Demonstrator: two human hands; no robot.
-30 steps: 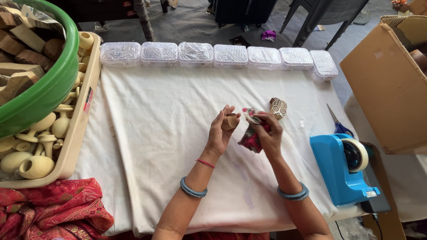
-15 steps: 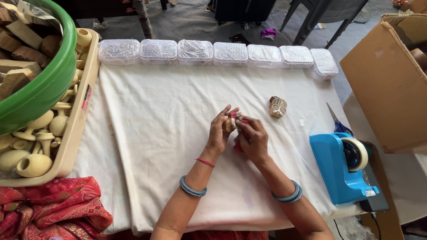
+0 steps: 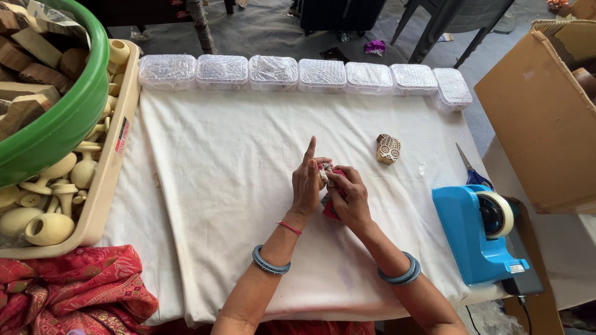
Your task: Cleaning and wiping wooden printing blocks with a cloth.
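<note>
Both hands met at mid-counter (image 3: 236, 155): the right hand (image 3: 349, 197) had its fingers closed round a small red bundle (image 3: 329, 208), while the left hand (image 3: 307, 186) steadied it, forefinger raised. The wrap could slip loose if that grip eased, I judged. What lay inside the bundle was hidden by the fingers; the carved block (image 3: 388, 149) sat apart
</note>
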